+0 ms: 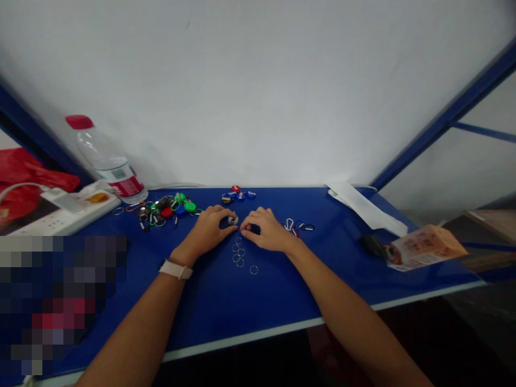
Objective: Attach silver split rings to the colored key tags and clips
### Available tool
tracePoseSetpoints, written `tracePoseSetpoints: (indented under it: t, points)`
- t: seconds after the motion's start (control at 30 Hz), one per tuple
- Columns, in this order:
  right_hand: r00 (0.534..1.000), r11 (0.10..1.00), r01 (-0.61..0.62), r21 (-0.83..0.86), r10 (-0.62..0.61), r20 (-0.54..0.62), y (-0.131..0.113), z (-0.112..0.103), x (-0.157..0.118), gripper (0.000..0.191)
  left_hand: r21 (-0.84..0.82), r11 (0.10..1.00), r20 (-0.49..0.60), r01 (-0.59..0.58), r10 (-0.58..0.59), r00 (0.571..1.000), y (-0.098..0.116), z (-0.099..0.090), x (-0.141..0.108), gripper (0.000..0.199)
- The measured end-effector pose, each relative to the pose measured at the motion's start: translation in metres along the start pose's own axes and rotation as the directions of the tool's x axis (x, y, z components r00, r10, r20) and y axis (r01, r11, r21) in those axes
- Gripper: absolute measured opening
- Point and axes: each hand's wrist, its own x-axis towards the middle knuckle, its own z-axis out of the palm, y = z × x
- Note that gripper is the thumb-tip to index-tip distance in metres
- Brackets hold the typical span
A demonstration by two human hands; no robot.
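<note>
My left hand, with a pale band on its wrist, is closed with thumb and forefinger around a small round grey piece at the middle of the blue table. Just to its right, my right hand has its fingertips drawn together in a pinch; whatever is between them is too small to make out. Several thin metal rings lie below the hands, one of them apart to the right. Beyond my right wrist rest several carabiners, silver, dark blue and red.
Green, red, blue and black round reels are heaped at left. More reels sit by the wall. A water bottle and a power strip stand far left. White paper and an orange-brown carton lie right.
</note>
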Motion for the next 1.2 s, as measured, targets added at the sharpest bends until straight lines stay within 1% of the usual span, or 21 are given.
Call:
tracePoseSetpoints:
  t: [0.1,0.27,0.33,0.5,0.63,0.67,0.73,0.77,0.83,0.87,0.93,1.0,1.07,1.13,1.2]
  points:
    - [0.998,0.999,0.030,0.030,-0.031,0.062,-0.005,0.004,-0.001,0.010,-0.013,1.000,0.003,0.001,-0.001,1.000,0.003,-0.002,0.000,0.021]
    - [0.996,0.999,0.024,0.047,-0.028,0.088,-0.006,0.005,-0.001,0.006,0.043,0.999,-0.048,0.018,-0.016,0.999,0.004,0.002,-0.003,0.038]
    - [0.995,0.998,0.008,0.056,-0.014,0.099,-0.006,0.004,-0.001,0.005,0.078,0.997,-0.061,0.020,-0.015,0.998,0.003,0.005,-0.004,0.040]
    - [0.994,0.997,0.016,0.080,-0.024,0.105,-0.006,0.003,0.001,0.007,0.087,0.996,-0.041,0.006,-0.002,0.999,0.003,0.007,-0.003,0.027]
    - [0.995,0.993,-0.029,0.114,0.018,0.101,-0.007,0.002,0.001,0.012,0.055,0.998,-0.016,-0.010,0.011,1.000,0.007,0.004,-0.001,0.021]
    - [0.995,0.992,-0.039,0.122,0.027,0.097,-0.007,0.001,0.001,0.012,0.035,0.999,-0.025,-0.015,0.015,1.000,0.007,0.003,-0.001,0.021]
    - [0.996,0.989,-0.042,0.139,0.031,0.083,-0.005,0.001,0.002,0.012,-0.022,1.000,-0.075,-0.018,0.016,0.997,0.008,0.003,-0.001,0.023]
    - [0.997,0.988,-0.036,0.147,0.026,0.067,-0.003,0.002,0.002,0.012,-0.058,0.998,-0.111,-0.015,0.009,0.994,0.008,0.003,0.000,0.025]
    - [1.000,0.986,-0.019,0.168,0.020,-0.003,0.001,0.004,0.002,0.011,-0.158,0.987,-0.176,-0.005,-0.023,0.984,0.007,0.004,0.000,0.031]
    - [0.998,0.983,-0.007,0.183,0.018,-0.057,0.004,0.005,0.003,0.010,-0.223,0.975,-0.196,0.001,-0.046,0.979,0.007,0.004,0.001,0.033]
    - [0.983,0.975,0.023,0.220,0.018,-0.183,0.008,0.006,0.003,0.008,-0.368,0.930,-0.202,0.017,-0.098,0.974,0.006,0.005,0.002,0.036]
    - [0.955,0.963,0.061,0.264,0.020,-0.296,0.011,0.007,0.004,0.005,-0.485,0.874,-0.174,0.042,-0.144,0.974,0.007,0.005,0.002,0.037]
    - [0.925,0.945,0.094,0.312,0.033,-0.378,0.012,0.006,0.004,0.003,-0.564,0.823,-0.118,0.074,-0.169,0.979,0.010,0.004,0.002,0.038]
    - [0.902,0.928,0.105,0.357,0.062,-0.427,0.011,0.006,0.004,0.004,-0.634,0.767,-0.046,0.100,-0.166,0.985,0.013,0.001,0.002,0.040]
    - [0.890,0.915,0.092,0.392,0.101,-0.445,0.010,0.006,0.005,0.005,-0.697,0.707,0.017,0.118,-0.148,0.989,0.016,-0.002,0.002,0.042]
